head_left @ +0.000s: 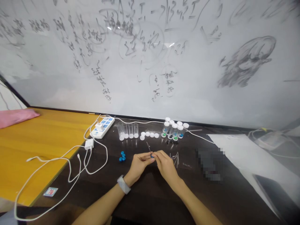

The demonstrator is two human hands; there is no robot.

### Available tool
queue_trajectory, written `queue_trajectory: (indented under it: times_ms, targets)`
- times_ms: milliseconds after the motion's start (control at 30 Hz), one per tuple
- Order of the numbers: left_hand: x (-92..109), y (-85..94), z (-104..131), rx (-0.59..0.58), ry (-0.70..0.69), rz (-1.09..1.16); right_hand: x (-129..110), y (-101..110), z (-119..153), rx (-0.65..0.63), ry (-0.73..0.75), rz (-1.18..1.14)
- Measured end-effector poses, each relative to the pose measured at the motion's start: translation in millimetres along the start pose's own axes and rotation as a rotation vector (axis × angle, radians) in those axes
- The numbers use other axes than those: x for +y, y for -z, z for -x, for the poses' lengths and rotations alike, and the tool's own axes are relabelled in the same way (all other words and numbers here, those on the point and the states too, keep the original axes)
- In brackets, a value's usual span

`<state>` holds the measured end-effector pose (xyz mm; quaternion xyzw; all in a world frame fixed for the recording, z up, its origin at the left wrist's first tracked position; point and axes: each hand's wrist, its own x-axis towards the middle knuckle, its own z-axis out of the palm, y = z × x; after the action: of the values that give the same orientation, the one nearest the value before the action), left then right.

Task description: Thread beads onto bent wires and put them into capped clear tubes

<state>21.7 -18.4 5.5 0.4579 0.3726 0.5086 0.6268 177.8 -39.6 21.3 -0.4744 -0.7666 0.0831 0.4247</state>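
Observation:
My left hand (140,164) and my right hand (164,164) meet over the dark table, fingertips pinched together. Between them shows a bit of a small blue piece (152,156), mostly covered by the fingers. From the same spot a thin rod (148,146) sticks up, tilted to the left. Which hand grips which part cannot be made out. Left of my left hand lie several small round blue pieces (122,156) in a cluster. Close by my right hand are several thin metal rods (176,158), some bent at the end.
Clear empty tubes (130,131) stand behind my hands, beside loose white caps (152,134). Capped tubes (174,131) with blue and green pieces stand at back right, small black parts (172,142) before them. A power strip (103,127), white cables (70,159) and a whiteboard (140,93) surround this.

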Motion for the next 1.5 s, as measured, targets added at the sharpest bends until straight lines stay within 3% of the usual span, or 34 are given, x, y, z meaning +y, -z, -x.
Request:
queue_trajectory:
  times_ms: [267, 400, 533, 633, 767, 833, 1033, 1200, 1500]
  targets:
    - [4.9, -0.4, 2.1, -0.095, 0.110, 0.194, 4.0, 5.5, -4.9, -0.008, -0.205, -0.207]
    - [2.5, 3.5, 0.7, -0.106, 0.192, 0.264, 34.8, 18.7, -5.5, -0.010, -0.124, 0.026]
    - [1.8, 5.5, 0.1, -0.153, 0.217, 0.264, 62.1, 26.0, -0.9, -0.244, -0.017, 0.204]
    - [4.0, 5.0, 0.4, -0.182, 0.214, 0.247, 65.0, 19.2, 1.6, -0.318, 0.012, 0.303]
    - [7.8, 4.6, 1.0, -0.201, 0.235, 0.238, 59.5, 6.5, 2.1, -0.316, -0.011, 0.412]
    - [8.9, 5.1, 1.1, -0.205, 0.245, 0.242, 59.3, 6.7, 0.6, -0.266, -0.064, 0.298]
    - [9.9, 5.5, 1.0, -0.210, 0.247, 0.257, 52.2, 22.4, -9.9, 0.125, -0.282, -0.228]
    - [11.8, 6.1, -0.1, -0.186, 0.250, 0.277, 26.1, 10.8, -10.1, 0.145, -0.453, -0.718]
    - [13.0, 5.7, -0.5, -0.224, 0.234, 0.262, 14.2, 0.6, -4.3, 0.090, -0.491, -0.781]
